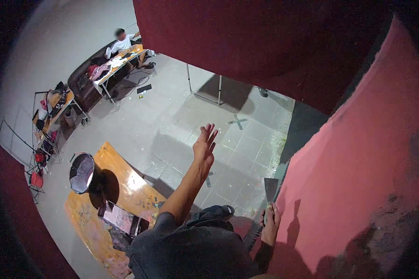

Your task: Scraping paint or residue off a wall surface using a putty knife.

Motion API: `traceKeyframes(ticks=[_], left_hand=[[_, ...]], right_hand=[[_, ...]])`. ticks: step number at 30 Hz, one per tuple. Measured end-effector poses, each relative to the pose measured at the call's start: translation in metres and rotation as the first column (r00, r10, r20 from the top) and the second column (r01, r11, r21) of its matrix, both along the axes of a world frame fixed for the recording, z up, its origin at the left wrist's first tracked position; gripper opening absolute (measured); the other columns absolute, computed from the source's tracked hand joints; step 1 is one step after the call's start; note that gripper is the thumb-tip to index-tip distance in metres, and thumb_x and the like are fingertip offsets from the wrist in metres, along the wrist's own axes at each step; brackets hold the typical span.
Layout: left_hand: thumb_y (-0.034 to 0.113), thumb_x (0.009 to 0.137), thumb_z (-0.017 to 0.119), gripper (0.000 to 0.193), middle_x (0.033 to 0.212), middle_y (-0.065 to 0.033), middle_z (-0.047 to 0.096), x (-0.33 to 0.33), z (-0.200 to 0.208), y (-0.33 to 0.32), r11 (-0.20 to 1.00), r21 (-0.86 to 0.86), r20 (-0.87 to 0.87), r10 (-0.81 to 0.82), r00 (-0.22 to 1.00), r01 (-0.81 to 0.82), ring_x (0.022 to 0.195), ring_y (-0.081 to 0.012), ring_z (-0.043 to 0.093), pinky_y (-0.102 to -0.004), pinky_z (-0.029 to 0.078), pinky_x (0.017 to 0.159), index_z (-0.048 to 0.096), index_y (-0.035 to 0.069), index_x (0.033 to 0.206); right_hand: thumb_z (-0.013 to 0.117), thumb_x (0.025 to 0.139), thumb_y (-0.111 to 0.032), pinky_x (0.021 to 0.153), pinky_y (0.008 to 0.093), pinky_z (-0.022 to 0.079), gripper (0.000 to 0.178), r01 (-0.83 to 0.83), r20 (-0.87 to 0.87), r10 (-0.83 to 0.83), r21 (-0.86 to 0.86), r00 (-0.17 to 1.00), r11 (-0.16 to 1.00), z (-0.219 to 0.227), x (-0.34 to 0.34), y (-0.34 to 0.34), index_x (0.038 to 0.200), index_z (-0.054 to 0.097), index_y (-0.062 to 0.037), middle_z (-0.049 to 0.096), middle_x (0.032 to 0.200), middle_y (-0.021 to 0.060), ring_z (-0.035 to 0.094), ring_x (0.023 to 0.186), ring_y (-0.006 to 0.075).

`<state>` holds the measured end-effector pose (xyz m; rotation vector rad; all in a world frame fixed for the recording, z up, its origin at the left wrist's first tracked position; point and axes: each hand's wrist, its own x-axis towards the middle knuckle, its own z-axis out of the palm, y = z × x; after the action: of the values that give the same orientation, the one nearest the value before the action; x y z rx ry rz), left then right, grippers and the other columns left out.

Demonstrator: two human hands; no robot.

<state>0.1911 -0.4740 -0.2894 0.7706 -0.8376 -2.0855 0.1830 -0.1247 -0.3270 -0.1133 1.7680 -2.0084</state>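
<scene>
My left hand (204, 145) is stretched out in front of me over the tiled floor, fingers apart and holding nothing. Lower right, my right hand (271, 218) is wrapped round the handle of a putty knife (271, 189), its wide, flat blade pointing up and away from me. The blade is close beside the pink-painted wall (340, 186); I cannot tell whether it touches. A shadow of the knife and hand falls on that wall. Part of the handle is hidden by my fingers.
A paint-stained wooden table (139, 186) at my left bears a dark bucket (81, 173) and a pale pink rectangular tray-like thing (121, 217). A dark red curtain (256, 42) hangs ahead. Farther off, a person (123, 43) sits on a sofa (81, 86) behind a cluttered table.
</scene>
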Motion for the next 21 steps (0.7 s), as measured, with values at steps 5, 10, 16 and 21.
traceKeyframes(ticks=[5,10,16,21], left_hand=[[0.048,0.106,0.046,0.063,0.150,-0.0018,0.053,0.001,-0.002,0.007,1.000,-0.015,-0.066,-0.005,0.998,0.004,0.137,-0.0196,0.050,-0.0493,0.018,0.119,0.037,0.008,0.154],[0.046,0.107,0.041,0.061,0.151,-0.0018,0.051,0.009,-0.011,0.020,0.998,-0.060,-0.087,-0.016,0.996,0.011,0.136,-0.0207,0.050,-0.0476,0.020,0.118,0.034,0.009,0.155],[0.061,0.105,0.026,0.072,0.154,0.0001,0.048,0.019,0.002,0.050,0.990,-0.060,-0.093,-0.131,0.987,0.126,0.140,-0.0239,0.044,-0.0485,0.019,0.118,0.035,0.009,0.155],[0.061,0.106,0.021,0.073,0.152,-0.0006,0.050,0.013,-0.001,0.048,0.998,-0.050,-0.088,-0.035,0.995,0.031,0.138,-0.0251,0.046,-0.0489,0.020,0.118,0.038,0.008,0.153]], right_hand=[[0.053,0.105,-0.028,0.053,0.0250,0.035,0.038,0.046,-0.033,-0.048,-0.048,0.998,0.998,0.006,-0.001,0.007,0.131,0.054,-0.0001,0.057,0.079,0.0018,0.045,0.061,0.0077],[0.051,0.106,-0.028,0.054,0.0252,0.034,0.029,0.047,-0.037,-0.048,-0.018,0.998,0.999,0.034,0.004,-0.004,0.119,0.056,-0.0022,0.055,0.078,0.0003,0.044,0.061,0.0074],[0.051,0.106,-0.026,0.055,0.0246,0.034,0.027,-0.037,-0.073,0.035,-0.031,0.997,0.999,0.026,0.002,-0.009,0.118,0.056,-0.0023,0.055,0.079,-0.0004,0.043,0.061,0.0067],[0.052,0.104,-0.024,0.056,0.0231,0.036,0.030,-0.096,-0.035,0.095,-0.031,0.995,0.995,0.015,0.003,-0.014,0.124,0.055,-0.0012,0.056,0.082,0.0010,0.046,0.065,0.0077]])
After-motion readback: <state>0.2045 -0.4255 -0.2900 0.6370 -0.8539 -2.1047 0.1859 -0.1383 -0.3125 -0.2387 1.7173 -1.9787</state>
